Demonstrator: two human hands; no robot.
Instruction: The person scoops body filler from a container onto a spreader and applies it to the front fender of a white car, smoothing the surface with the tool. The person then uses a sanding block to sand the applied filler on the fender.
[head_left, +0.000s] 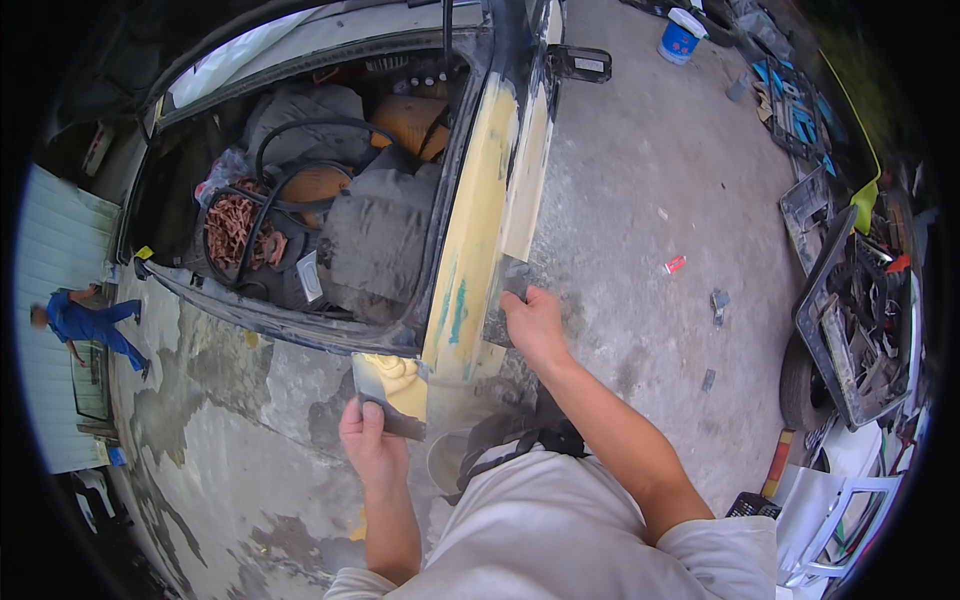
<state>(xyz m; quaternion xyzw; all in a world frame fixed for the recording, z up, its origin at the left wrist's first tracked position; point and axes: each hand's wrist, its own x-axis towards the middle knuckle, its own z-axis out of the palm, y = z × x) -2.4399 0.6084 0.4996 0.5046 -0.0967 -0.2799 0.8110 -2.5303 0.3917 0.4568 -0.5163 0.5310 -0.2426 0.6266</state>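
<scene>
My left hand (376, 439) grips the lower edge of a flat palette plate (409, 424), which carries a mound of pale yellow body filler (397, 379). In my right hand (536, 326) is a dark, flat filler spreader (496, 319), held against or close to the side of the car body; contact is hard to tell. Yellow filler covers the long body panel (476, 225) beside the open bay of the car, with a few green smears near its lower end. The plate is just below the near corner of that bay.
Hoses and orange-brown rags (236, 225) lie inside the vehicle. A side mirror (581, 64) juts out at the top. A blue bucket (678, 37) stands top right. Dismantled car parts (855, 322) are piled at the right. A person in blue (94, 319) is at far left.
</scene>
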